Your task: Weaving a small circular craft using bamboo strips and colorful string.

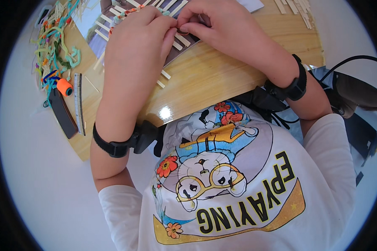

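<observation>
Under my hands lies a round weaving (118, 19) of pale wooden sticks, with orange, white and teal yarn wound through them. Sticks (182, 39) poke out around it like spokes. My left hand (139, 37) is closed over its near left part, with thumb and finger together at the edge. Across from it, my right hand (202, 20) pinches a thin orange strand of yarn (182, 33) between thumb and forefinger. Both hands' fingertips almost meet there. My left hand covers much of the weaving, and the top of the frame cuts off the rest.
Tangled coloured yarn (56, 46) lies along the table's left side. Near it are an orange spool (64, 87), a dark flat case (62, 113) and a narrow ruler-like strip (79, 104). Loose sticks (298, 10) lie at far right. A glossy picture sheet (92, 29) is beneath the weaving.
</observation>
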A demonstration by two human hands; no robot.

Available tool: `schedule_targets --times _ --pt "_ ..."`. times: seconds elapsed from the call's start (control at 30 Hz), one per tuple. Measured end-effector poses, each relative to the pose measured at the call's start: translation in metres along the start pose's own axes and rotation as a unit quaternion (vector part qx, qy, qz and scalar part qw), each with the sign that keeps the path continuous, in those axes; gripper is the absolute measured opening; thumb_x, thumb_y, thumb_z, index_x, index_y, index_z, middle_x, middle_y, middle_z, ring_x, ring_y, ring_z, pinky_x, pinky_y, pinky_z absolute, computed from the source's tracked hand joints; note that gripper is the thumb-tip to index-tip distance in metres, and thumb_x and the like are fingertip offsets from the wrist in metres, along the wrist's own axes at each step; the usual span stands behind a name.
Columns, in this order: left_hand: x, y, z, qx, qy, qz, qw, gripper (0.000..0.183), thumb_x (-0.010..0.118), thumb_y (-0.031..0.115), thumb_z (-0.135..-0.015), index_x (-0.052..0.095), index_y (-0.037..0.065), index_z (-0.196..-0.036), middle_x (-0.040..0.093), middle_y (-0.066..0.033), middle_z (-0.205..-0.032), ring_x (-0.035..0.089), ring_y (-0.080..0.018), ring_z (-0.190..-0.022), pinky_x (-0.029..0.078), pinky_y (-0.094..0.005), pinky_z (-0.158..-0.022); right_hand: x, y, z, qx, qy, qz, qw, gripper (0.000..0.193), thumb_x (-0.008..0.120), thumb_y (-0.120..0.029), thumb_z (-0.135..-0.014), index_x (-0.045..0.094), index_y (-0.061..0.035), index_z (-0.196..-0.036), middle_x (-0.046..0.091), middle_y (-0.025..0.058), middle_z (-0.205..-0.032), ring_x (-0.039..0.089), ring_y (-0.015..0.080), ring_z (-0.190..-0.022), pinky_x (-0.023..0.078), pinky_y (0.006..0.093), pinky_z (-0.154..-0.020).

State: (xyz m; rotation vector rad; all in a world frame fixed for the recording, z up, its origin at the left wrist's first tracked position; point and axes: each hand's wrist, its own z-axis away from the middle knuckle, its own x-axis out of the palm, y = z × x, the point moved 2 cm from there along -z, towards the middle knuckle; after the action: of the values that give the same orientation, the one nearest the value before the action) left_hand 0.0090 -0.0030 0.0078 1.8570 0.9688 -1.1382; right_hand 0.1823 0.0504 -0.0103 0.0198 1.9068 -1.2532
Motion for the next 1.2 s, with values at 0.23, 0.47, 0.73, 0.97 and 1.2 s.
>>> schedule_targets --times 0.23,0.47,0.73,0.97,1.2 --pt "0.004 0.000 0.002 -0.060 -0.007 0.071 0.996 0.020 0.076 0.015 -0.087 0.074 0.007 -0.105 0.067 -0.0062 -0.091 0.064 -0.0204 -0.079 0.052 -0.0328 -0.071 -0.002 0.001 -0.003 0.013 0.004 -0.008 1.000 0.015 0.068 -0.013 -0.089 0.068 0.0013 -0.095 0.070 0.0179 -0.090 0.067 0.0352 -0.084 0.054 0.0410 -0.076" --pt "0.002 -0.003 0.003 -0.078 -0.023 0.103 0.991 0.019 0.075 0.015 -0.089 0.073 0.007 -0.107 0.067 -0.0052 -0.091 0.064 -0.0150 -0.075 0.052 -0.0291 -0.067 -0.009 -0.006 -0.006 0.105 -0.033 -0.092 0.990 0.016 0.067 -0.013 -0.091 0.069 0.0026 -0.095 0.071 0.0157 -0.085 0.068 0.0264 -0.077 0.053 0.0344 -0.071" --pt "0.000 -0.002 0.004 -0.094 -0.028 0.120 0.988 0.020 0.079 0.017 -0.086 0.076 0.005 -0.102 0.067 -0.0042 -0.091 0.066 -0.0144 -0.078 0.052 -0.0271 -0.069 -0.013 -0.002 -0.013 0.151 -0.050 -0.153 0.975 0.017 0.067 -0.013 -0.092 0.071 0.0041 -0.095 0.072 0.0132 -0.081 0.067 0.0183 -0.071 0.053 0.0300 -0.066" --pt "0.011 0.001 0.004 -0.073 0.031 0.111 0.991 0.022 0.083 0.019 -0.083 0.078 0.004 -0.098 0.060 -0.0037 -0.079 0.059 -0.0145 -0.070 0.046 -0.0291 -0.062 -0.013 -0.001 -0.020 0.184 -0.078 -0.168 0.965 0.018 0.067 -0.013 -0.093 0.071 0.0048 -0.093 0.072 0.0098 -0.079 0.065 0.0141 -0.070 0.052 0.0270 -0.064" --pt "0.017 -0.002 0.003 -0.103 0.052 0.160 0.980 0.019 0.083 0.023 -0.080 0.080 0.009 -0.093 0.057 -0.0044 -0.068 0.056 -0.0210 -0.070 0.045 -0.0362 -0.064 -0.016 -0.003 -0.013 0.140 -0.051 -0.244 0.958 0.016 0.066 -0.011 -0.094 0.070 0.0052 -0.093 0.071 0.0088 -0.079 0.064 0.0112 -0.068 0.051 0.0239 -0.061"
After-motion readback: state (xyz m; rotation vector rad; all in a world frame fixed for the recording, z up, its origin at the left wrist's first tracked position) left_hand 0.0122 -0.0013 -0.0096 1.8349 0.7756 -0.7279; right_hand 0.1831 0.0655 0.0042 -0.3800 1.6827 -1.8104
